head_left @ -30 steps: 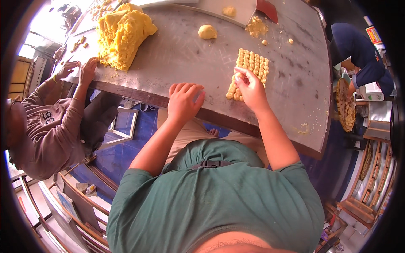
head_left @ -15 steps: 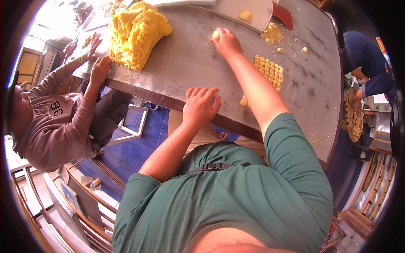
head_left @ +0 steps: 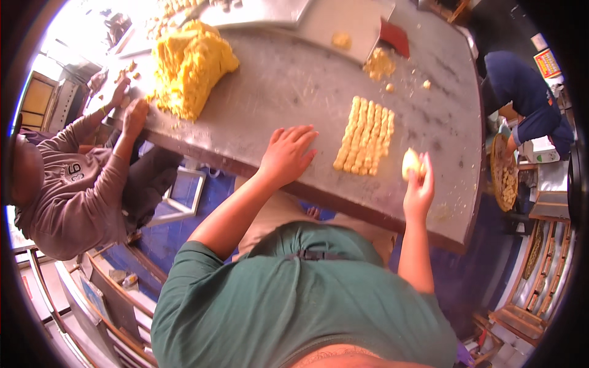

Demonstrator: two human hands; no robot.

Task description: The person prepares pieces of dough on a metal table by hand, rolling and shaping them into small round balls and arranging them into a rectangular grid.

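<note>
My left hand [head_left: 287, 154] lies at the table's front edge with its fingers stretched out and nothing in them. My right hand [head_left: 419, 187] is closed on a pale yellow dough piece [head_left: 411, 163], held by the fingers just right of a block of small dough balls [head_left: 366, 136]. Those balls stand in close rows on the grey metal tabletop [head_left: 264, 80]. Far to the left, a large rough mound of yellow dough [head_left: 193, 67] sits on the table. Motion blurs the right hand a little.
A red scraper [head_left: 394, 38] lies beside a pale tray [head_left: 319, 24] at the back, near dough crumbs [head_left: 380, 64]. A co-worker [head_left: 80, 190] sits left with both hands by the mound. Another person [head_left: 521, 86] at right reaches into a round basket [head_left: 504, 178].
My right hand has swung from the far middle of the table to the near right, carrying the dough piece. My left hand stays at the edge. The view has shifted slightly.
</note>
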